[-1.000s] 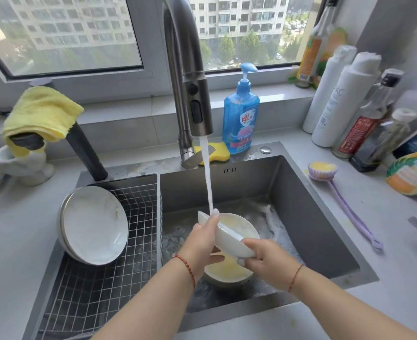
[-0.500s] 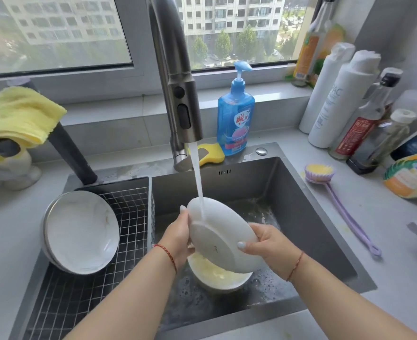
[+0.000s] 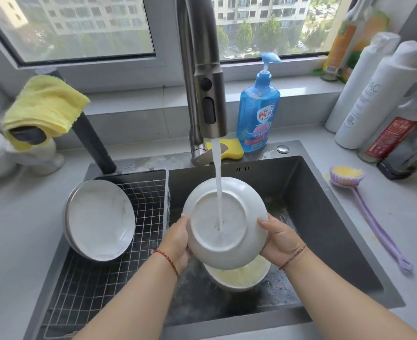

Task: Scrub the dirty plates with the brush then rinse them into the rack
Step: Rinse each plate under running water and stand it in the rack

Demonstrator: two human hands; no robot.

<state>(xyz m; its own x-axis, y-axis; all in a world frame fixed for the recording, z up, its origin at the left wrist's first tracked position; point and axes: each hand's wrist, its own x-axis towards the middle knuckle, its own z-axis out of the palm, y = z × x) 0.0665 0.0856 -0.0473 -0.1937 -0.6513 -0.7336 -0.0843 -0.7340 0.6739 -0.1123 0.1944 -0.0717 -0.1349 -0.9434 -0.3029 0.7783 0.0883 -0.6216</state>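
I hold a white plate (image 3: 227, 224) over the sink with its underside facing me, and the tap's stream (image 3: 217, 182) falls onto its base. My left hand (image 3: 178, 241) grips the plate's left rim and my right hand (image 3: 280, 238) grips its right rim. Under it, on the sink floor, sits a dirty plate (image 3: 242, 276) with yellowish suds. Two clean plates (image 3: 99, 219) lean against the left side of the wire rack (image 3: 119, 266). The purple long-handled brush (image 3: 364, 204) lies on the counter to the right of the sink.
The steel faucet (image 3: 202, 77) rises at the sink's back edge. A blue soap bottle (image 3: 257, 111) and yellow sponge (image 3: 232, 149) stand behind the sink (image 3: 325, 217). Bottles (image 3: 374, 94) crowd the right counter. A yellow cloth (image 3: 43, 106) hangs at the left.
I turned the plate from edge-on under the water to base-up and facing me, and raised it a little. The stream now hits its underside.
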